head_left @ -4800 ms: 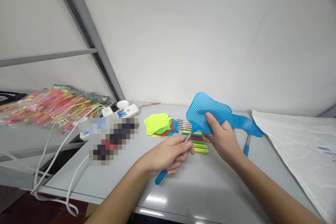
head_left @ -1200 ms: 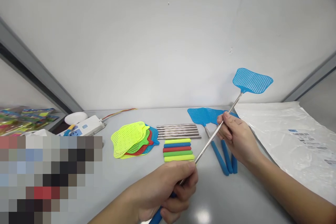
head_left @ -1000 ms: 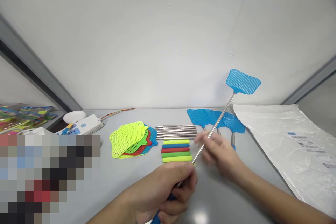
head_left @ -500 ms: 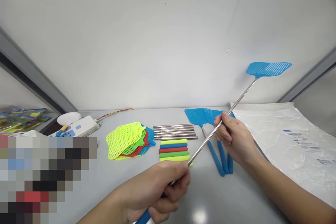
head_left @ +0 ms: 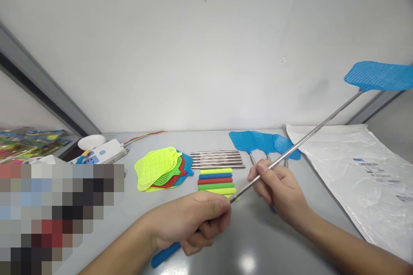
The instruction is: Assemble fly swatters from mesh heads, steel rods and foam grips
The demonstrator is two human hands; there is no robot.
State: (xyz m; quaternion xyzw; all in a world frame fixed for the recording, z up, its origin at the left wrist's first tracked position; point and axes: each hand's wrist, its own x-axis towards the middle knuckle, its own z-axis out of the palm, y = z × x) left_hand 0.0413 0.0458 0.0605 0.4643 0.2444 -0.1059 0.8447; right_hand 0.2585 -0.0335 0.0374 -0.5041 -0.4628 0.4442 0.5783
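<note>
A blue fly swatter (head_left: 376, 76) with a long thin metal rod (head_left: 318, 129) slants up across the view, its mesh head reaching the right edge. My left hand (head_left: 196, 221) is closed around its lower end, and the blue grip (head_left: 165, 255) sticks out below the fist. Farther up, my right hand (head_left: 280, 187) pinches the rod between thumb and fingers. Behind the right hand lie several other blue swatters (head_left: 243, 141), their handles mostly hidden by it. Near the left hand are several coloured grip sleeves (head_left: 215, 181) in a stack, with metal rods (head_left: 217, 160) beyond them.
Loose mesh swatter heads (head_left: 156, 167) in yellow, green, red and blue lie overlapped left of the rods. A white power strip (head_left: 106, 151) with wires sits farther left, near packaged goods (head_left: 29, 142). A white plastic mailer bag (head_left: 342, 150) covers the right side. A wall (head_left: 206, 51) stands behind.
The swatter head has moved right and slightly up, and the rod shows longer. My right hand has come down and closer to the left one, which still grips the lower end.
</note>
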